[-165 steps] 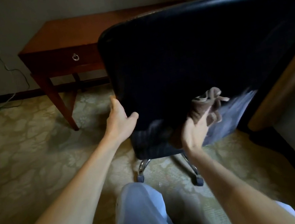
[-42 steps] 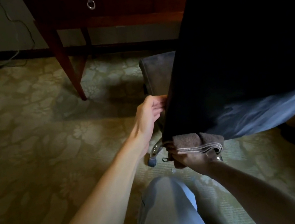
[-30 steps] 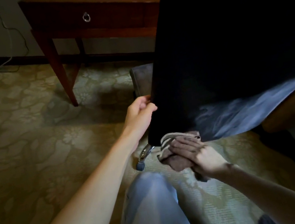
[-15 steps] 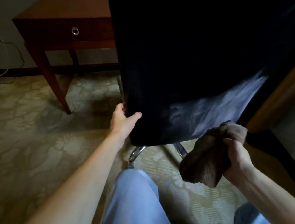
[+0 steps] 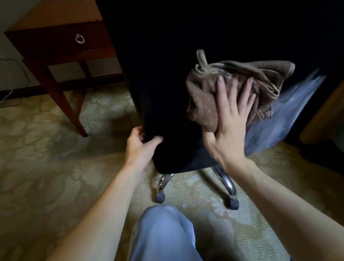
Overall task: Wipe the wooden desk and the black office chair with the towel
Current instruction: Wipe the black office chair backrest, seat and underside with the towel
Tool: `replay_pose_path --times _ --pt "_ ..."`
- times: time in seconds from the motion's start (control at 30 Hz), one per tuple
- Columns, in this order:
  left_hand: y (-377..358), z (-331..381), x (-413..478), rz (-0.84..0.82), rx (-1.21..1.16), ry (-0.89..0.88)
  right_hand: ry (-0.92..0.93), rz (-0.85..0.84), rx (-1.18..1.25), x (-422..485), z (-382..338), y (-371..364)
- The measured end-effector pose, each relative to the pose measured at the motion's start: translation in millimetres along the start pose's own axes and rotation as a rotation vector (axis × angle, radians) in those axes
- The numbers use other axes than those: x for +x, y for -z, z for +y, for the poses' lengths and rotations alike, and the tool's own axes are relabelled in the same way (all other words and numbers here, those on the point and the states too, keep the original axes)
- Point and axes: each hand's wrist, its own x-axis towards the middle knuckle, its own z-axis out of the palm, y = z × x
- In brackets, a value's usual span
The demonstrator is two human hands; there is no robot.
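The chair-wiping step is in hand. The right hand [image 5: 229, 120] presses the brown towel [image 5: 202, 99] against the rear of the black chair [image 5: 173, 38] back, low down and toward its right edge. Its fingers [image 5: 220, 89] lie spread and nearly straight over the bunched cloth, pushing rather than clutching; whether the thumb hooks under the towel I cannot tell. The left hand [image 5: 141, 145] grips the chair at the lower left corner of the back, with the thumb on the near face and the other fingers curled round the edge. A pale streaky patch [image 5: 290, 114] shows at the lower right corner of the back, just beside the towel; damp or reflected light, I cannot say. The wooden desk [image 5: 58, 14] stands beyond the chair by the wall, well apart from both hands.

The next move probably calls for a firm sweep of the towel across the back. The left hand's hold matters here, since the chair stands on castors [image 5: 233, 203] over carpet [image 5: 23, 168] and could roll or swivel under pressure. The seat is hidden from here, so the chair likely needs turning before it can be wiped.
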Motion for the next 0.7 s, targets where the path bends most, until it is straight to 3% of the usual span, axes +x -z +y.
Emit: replay_pose_path --times 0.27,0.4,0.57,0.7 --pt "4 -8 21 0.004 -0.034 0.033 0.239 -0.047 -0.449 -30 41 -34" --pt "12 -13 29 0.008 -0.047 0.037 0.282 -0.05 -0.481 -55 48 -59" --pt "9 -13 29 0.027 -0.074 0.054 0.295 -0.219 -0.498 -85 62 -82" --pt "7 -9 31 0.017 -0.042 0.035 0.428 -0.46 -0.529 -101 85 -87"
